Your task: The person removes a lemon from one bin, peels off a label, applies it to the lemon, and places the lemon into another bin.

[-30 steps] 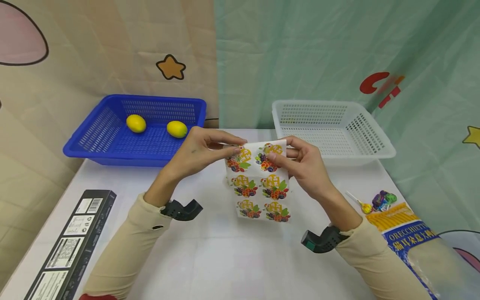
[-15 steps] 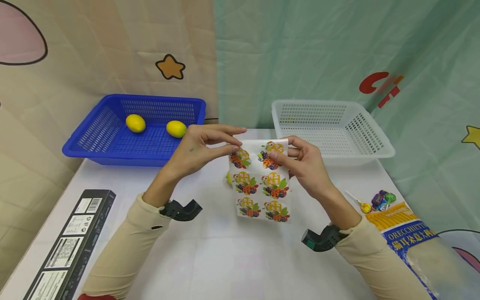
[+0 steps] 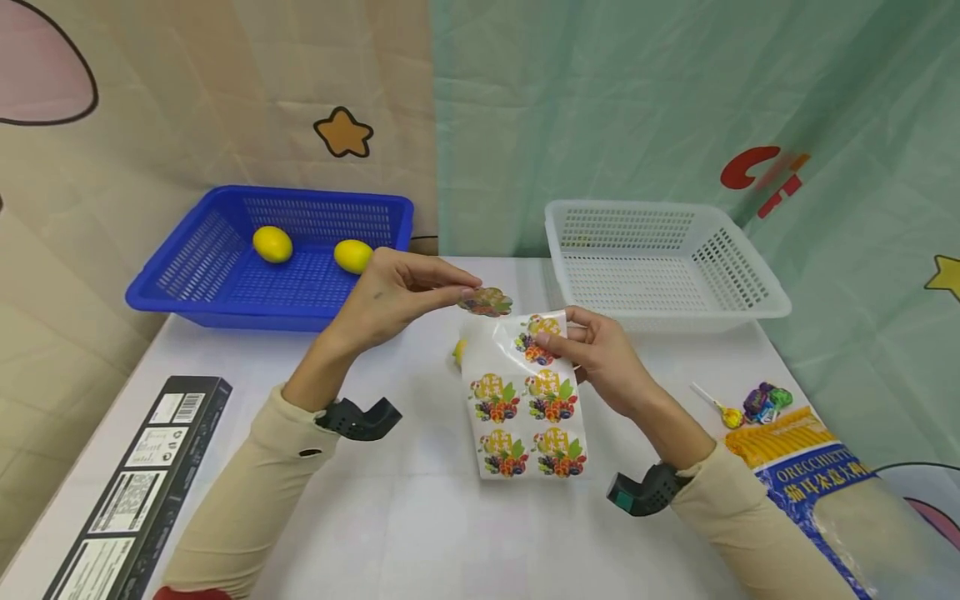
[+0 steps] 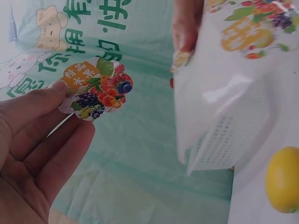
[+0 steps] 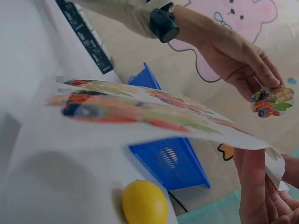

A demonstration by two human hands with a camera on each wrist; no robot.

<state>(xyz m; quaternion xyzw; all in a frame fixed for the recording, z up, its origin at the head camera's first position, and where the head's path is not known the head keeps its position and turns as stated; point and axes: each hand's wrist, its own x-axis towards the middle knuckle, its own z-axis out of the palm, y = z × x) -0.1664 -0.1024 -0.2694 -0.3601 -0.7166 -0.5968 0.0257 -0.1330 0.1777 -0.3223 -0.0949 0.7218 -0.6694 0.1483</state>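
My left hand [image 3: 382, 300] pinches a single fruit sticker [image 4: 98, 88] between thumb and fingertips. The sticker is free of its sheet, and its printed fruit side shows in the left wrist view. In my right hand [image 3: 603, 354] is the sticker sheet [image 3: 525, 433], gripped at its upper right corner with the thumb in front. Several fruit stickers remain on the sheet; its upper left spot is bare white. Behind the sheet a lemon [image 5: 145, 203] sits on the table, mostly hidden in the head view.
A blue basket [image 3: 247, 321] with two lemons [image 3: 272, 244] stands at the back left. At the back right is a white basket [image 3: 667, 312]. A long black box [image 3: 142, 483] lies at left; lollipops [image 3: 765, 402] and an orecchiette bag [image 3: 825, 475] lie at right.
My left hand has peeled the upper left sticker off the sheet and now holds it clear. My right hand has lowered the sheet slightly.
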